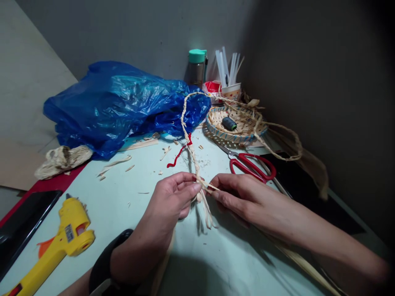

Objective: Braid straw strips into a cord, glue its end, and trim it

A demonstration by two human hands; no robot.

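Observation:
My left hand (173, 197) and my right hand (237, 193) meet at the middle of the pale table (123, 193), both pinching the loose straw strands at the working end of a braided straw cord (193, 156). The braid rises from my fingers, loops up in front of the blue bag and trails right across a woven basket tray (216, 123). A short red tie (179, 154) hangs off the braid above my hands. Loose strand ends dangle below my fingers.
A blue plastic bag (120, 102) fills the back left. Red-handled scissors (251, 164) lie right of my hands. A yellow glue gun (58, 242) lies front left. A green-lidded bottle (196, 68) and a cup of sticks (230, 78) stand at the back wall.

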